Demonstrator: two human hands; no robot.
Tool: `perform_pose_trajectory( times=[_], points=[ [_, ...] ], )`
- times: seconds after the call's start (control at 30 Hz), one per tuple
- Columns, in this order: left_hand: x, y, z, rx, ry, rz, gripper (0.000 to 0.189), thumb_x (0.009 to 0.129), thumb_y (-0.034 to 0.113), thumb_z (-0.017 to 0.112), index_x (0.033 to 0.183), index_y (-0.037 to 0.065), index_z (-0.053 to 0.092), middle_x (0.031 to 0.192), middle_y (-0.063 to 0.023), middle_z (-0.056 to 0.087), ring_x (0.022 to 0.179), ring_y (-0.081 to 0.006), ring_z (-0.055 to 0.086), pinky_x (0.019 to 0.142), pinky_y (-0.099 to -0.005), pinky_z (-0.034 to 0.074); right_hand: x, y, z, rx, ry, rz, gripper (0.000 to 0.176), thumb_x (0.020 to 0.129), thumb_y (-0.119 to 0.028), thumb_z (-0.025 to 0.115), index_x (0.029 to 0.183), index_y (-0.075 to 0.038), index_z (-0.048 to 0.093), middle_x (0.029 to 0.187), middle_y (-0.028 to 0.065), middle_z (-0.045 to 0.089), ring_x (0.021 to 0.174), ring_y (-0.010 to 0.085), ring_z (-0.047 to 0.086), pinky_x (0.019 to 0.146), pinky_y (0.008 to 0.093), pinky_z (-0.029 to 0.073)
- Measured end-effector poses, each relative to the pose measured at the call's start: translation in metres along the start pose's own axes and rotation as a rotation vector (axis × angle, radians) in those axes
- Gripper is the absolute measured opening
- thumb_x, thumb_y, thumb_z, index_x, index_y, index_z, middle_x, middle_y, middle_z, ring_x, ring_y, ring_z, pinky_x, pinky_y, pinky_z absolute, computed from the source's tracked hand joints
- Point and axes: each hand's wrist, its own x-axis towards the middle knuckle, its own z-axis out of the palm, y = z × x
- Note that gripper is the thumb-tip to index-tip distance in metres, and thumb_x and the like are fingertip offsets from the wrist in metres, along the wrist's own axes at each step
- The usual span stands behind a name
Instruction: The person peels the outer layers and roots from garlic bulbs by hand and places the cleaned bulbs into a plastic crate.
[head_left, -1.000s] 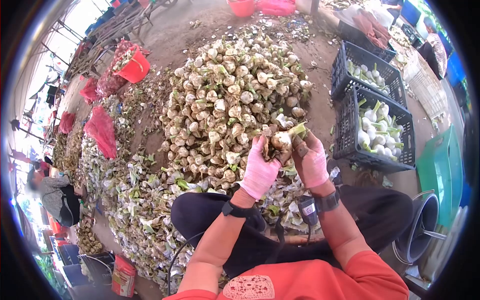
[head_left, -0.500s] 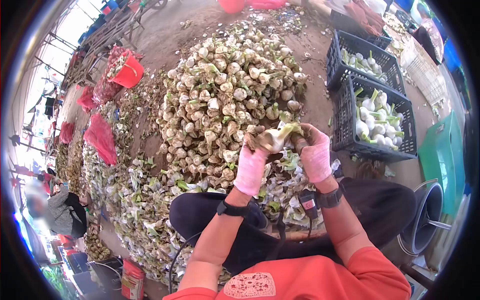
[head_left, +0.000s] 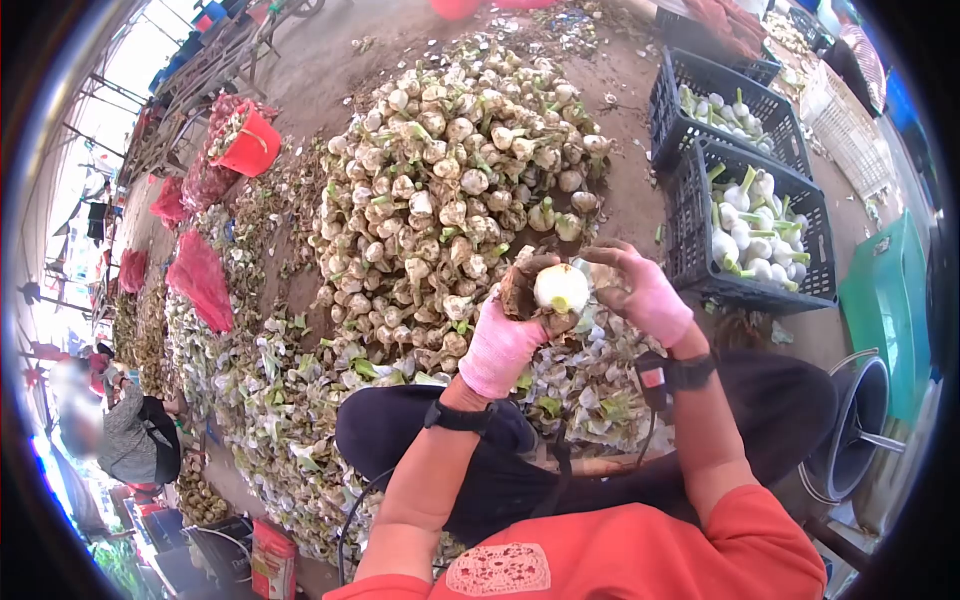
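Note:
A white garlic bulb (head_left: 561, 288) rests in my left hand (head_left: 507, 340), which wears a pink glove with dirt-darkened fingers curled around it. The bulb's pale green cut end faces me, and some brown outer skin hangs by my left fingers. Just right of the bulb is my right hand (head_left: 648, 300), gloved the same way, its fingers and thumb apart. I see nothing between them. Beyond both hands lies a big heap of unpeeled garlic bulbs (head_left: 450, 190), dirty and with short stems. Peeled garlic skins (head_left: 590, 385) cover the ground below my hands.
Two black crates (head_left: 735, 290) of clean white garlic stand at my right. A grey bucket (head_left: 850, 430) and a green plastic sheet (head_left: 885, 310) are nearby. To the left are a red bucket (head_left: 250, 145) and red mesh bags (head_left: 200, 280). Another person (head_left: 140, 430) sits far left.
My right hand has come off the garlic bulb and moved slightly right. The bulb, earlier held sideways between both hands, is now in my left hand with its cut end toward me.

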Motion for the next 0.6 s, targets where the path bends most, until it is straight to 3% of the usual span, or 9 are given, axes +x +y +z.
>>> perform_pose_trajectory(
  times=[0.07, 0.13, 0.2, 0.23, 0.27, 0.37, 0.47, 0.53, 0.6],
  points=[
    [0.002, -0.002, 0.000, 0.027, -0.045, 0.003, 0.057, 0.069, -0.004, 0.076, 0.120, 0.004, 0.051, 0.112, -0.0025, 0.057, 0.105, -0.0119, 0.054, 0.091, -0.0275, 0.046, 0.001, -0.027, -0.028, 0.926, -0.151, 0.422, 0.032, 0.082, 0.000, 0.059, 0.114, -0.001, 0.059, 0.105, 0.0077, 0.064, 0.097, 0.0131, 0.057, 0.083, 0.0246, 0.046],
    [0.005, -0.007, 0.000, -0.027, -0.082, -0.014, 0.058, 0.068, -0.004, 0.076, 0.120, 0.004, 0.051, 0.112, -0.0031, 0.057, 0.104, -0.0120, 0.054, 0.090, -0.0275, 0.046, 0.007, -0.041, -0.038, 0.879, -0.151, 0.385, 0.026, 0.084, -0.001, 0.060, 0.111, 0.001, 0.061, 0.101, 0.0068, 0.065, 0.091, 0.0107, 0.058, 0.080, 0.0241, 0.047],
    [0.005, -0.008, 0.002, 0.064, -0.070, 0.088, 0.059, 0.067, -0.002, 0.079, 0.119, 0.003, 0.052, 0.111, -0.0034, 0.059, 0.103, -0.0125, 0.056, 0.090, -0.0282, 0.047, 0.009, -0.043, -0.037, 0.755, -0.172, 0.308, 0.021, 0.084, -0.001, 0.062, 0.105, 0.001, 0.064, 0.093, 0.0056, 0.067, 0.083, 0.0094, 0.059, 0.075, 0.0243, 0.048],
    [0.006, -0.009, -0.002, -0.008, -0.091, 0.044, 0.057, 0.069, 0.009, 0.081, 0.118, 0.003, 0.053, 0.109, -0.0039, 0.060, 0.101, -0.0134, 0.057, 0.090, -0.0294, 0.047, 0.010, -0.046, -0.035, 0.680, -0.128, 0.301, 0.018, 0.083, -0.002, 0.064, 0.100, 0.002, 0.066, 0.086, 0.0054, 0.068, 0.076, 0.0084, 0.059, 0.070, 0.0251, 0.049],
    [0.006, -0.007, -0.003, -0.009, -0.089, 0.043, 0.057, 0.069, 0.009, 0.081, 0.118, 0.003, 0.053, 0.109, -0.0039, 0.060, 0.101, -0.0134, 0.057, 0.090, -0.0294, 0.047, 0.011, -0.047, -0.037, 0.681, -0.130, 0.302, 0.018, 0.083, -0.002, 0.064, 0.100, 0.002, 0.066, 0.086, 0.0054, 0.068, 0.076, 0.0084, 0.059, 0.070, 0.0251, 0.049],
    [0.003, -0.003, -0.003, -0.074, -0.098, -0.020, 0.062, 0.073, 0.032, 0.079, 0.121, 0.002, 0.053, 0.110, -0.0050, 0.060, 0.101, -0.0142, 0.057, 0.089, -0.0294, 0.048, 0.012, -0.055, -0.042, 0.537, -0.178, 0.307, 0.017, 0.082, -0.003, 0.064, 0.098, 0.002, 0.066, 0.083, 0.0079, 0.068, 0.073, 0.0076, 0.058, 0.068, 0.0249, 0.048],
    [0.000, -0.004, -0.002, -0.199, -0.080, -0.080, 0.063, 0.073, 0.033, 0.078, 0.121, 0.002, 0.052, 0.110, -0.0063, 0.060, 0.101, -0.0157, 0.057, 0.088, -0.0314, 0.050, 0.009, -0.060, -0.038, 0.417, -0.133, 0.312, 0.014, 0.078, -0.005, 0.066, 0.091, 0.000, 0.067, 0.081, 0.0114, 0.067, 0.072, 0.0145, 0.063, 0.067, 0.0285, 0.049],
    [-0.002, -0.003, -0.001, -0.233, -0.088, -0.082, 0.060, 0.076, 0.032, 0.076, 0.122, 0.002, 0.051, 0.110, -0.0070, 0.059, 0.101, -0.0168, 0.058, 0.087, -0.0328, 0.051, 0.006, -0.060, -0.032, 0.153, -0.009, 0.103, 0.013, 0.072, 0.001, 0.063, 0.084, 0.001, 0.065, 0.080, 0.0144, 0.063, 0.073, 0.0262, 0.063, 0.066, 0.0327, 0.049],
    [-0.001, -0.003, -0.001, -0.267, -0.097, -0.084, 0.058, 0.078, 0.030, 0.075, 0.122, 0.002, 0.051, 0.111, -0.0077, 0.059, 0.101, -0.0178, 0.059, 0.086, -0.0342, 0.052, 0.005, -0.062, -0.030, 0.085, 0.006, 0.110, 0.014, 0.071, -0.004, 0.065, 0.084, -0.001, 0.063, 0.081, 0.0139, 0.062, 0.075, 0.0303, 0.062, 0.067, 0.0356, 0.049]
  ],
)
